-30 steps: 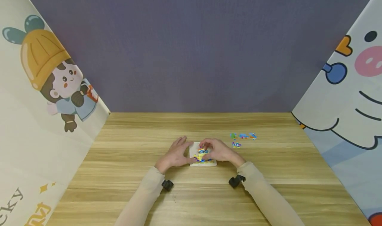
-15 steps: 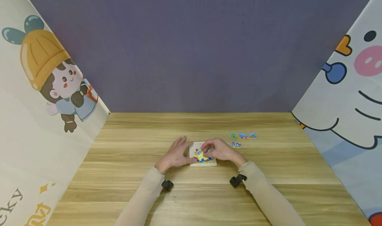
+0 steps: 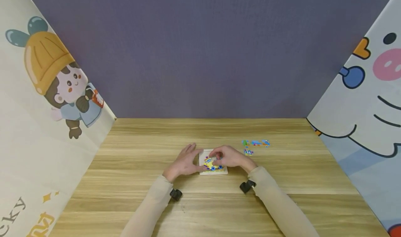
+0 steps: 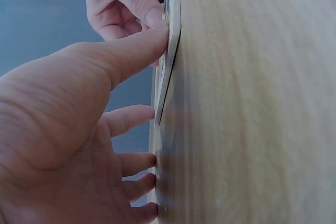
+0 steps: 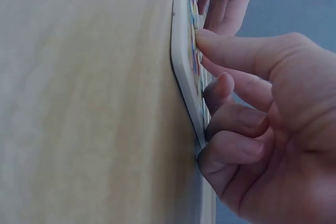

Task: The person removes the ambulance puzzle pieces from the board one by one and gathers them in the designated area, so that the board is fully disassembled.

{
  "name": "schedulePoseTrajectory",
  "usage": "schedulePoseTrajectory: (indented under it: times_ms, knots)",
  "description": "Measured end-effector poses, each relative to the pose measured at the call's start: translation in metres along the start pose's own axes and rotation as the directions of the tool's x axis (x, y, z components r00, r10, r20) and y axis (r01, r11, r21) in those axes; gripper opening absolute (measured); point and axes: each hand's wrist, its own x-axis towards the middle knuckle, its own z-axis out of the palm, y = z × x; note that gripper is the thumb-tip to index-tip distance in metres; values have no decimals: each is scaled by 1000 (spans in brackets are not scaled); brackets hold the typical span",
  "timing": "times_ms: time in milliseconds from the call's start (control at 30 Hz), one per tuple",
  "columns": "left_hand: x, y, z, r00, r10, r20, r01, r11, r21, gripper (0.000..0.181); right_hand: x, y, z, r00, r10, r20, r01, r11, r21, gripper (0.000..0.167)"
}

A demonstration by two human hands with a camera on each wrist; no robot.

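Note:
A small white-rimmed jigsaw board (image 3: pixel 213 173) lies on the table in the head view, its assembled part showing a yellow vehicle picture (image 3: pixel 209 164) with blue wheels. My left hand (image 3: pixel 185 160) is spread at the board's left side. Its thumb (image 4: pixel 142 48) presses on the board near the front corner, and the straight fingers touch down beside the far part. Over the board's right half, my right hand (image 3: pixel 233 157) pinches a puzzle piece with thumb and index finger; the piece is mostly hidden by the fingers. The other right fingers (image 5: pixel 236 121) are curled against the board's edge.
Several loose puzzle pieces (image 3: pixel 255 143) lie on the table (image 3: pixel 150 139) right of and beyond the board, one piece (image 3: pixel 248 152) nearer than the others. A dark panel (image 3: pixel 200 56) closes off the back, with printed side walls left and right.
The right fingers have shifted slightly over the board. A blue and orange part of the picture, raised a second ago, now lies lower and flatter. The left hand stays put.

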Motion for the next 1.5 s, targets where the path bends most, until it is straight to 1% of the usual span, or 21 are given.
schedulePoseTrajectory:
  times_ms: [300,467,700,800,1000,1133,1233,1367,1500]
  knots:
    - [1,0,1,1000,1,-8,-1,1000,-10,87,-1,1,-1,1000,24,-11,-24,999,44,31]
    - [1,-1,2,1000,2,-2,-2,1000,-1,87,-1,4,-1,1000,17,-16,-17,998,55,31]
    - [2,1,1,1000,2,-5,-2,1000,-12,86,-4,11,-1,998,-21,-54,23,998,52,29]
    - [1,1,1,1000,-5,2,5,1000,-15,85,-6,12,-2,998,-13,-62,18,998,66,29]
    - [0,2,1,1000,-1,-7,1,1000,-22,85,-11,12,-4,998,18,-61,-13,996,91,27]
    - [0,2,1,1000,4,-11,-4,1000,-18,85,-14,14,-4,998,5,-58,1,994,112,27]
    - [0,2,1,1000,4,-9,-4,1000,-18,85,-16,16,-5,998,16,-62,-7,989,149,30]
    - [0,2,1,1000,6,-10,-6,1000,-16,85,-19,18,-6,997,59,-51,-46,972,229,32]
    - [0,2,1,1000,10,-12,-10,1000,-17,86,-22,20,-7,996,72,-47,-58,964,260,31]
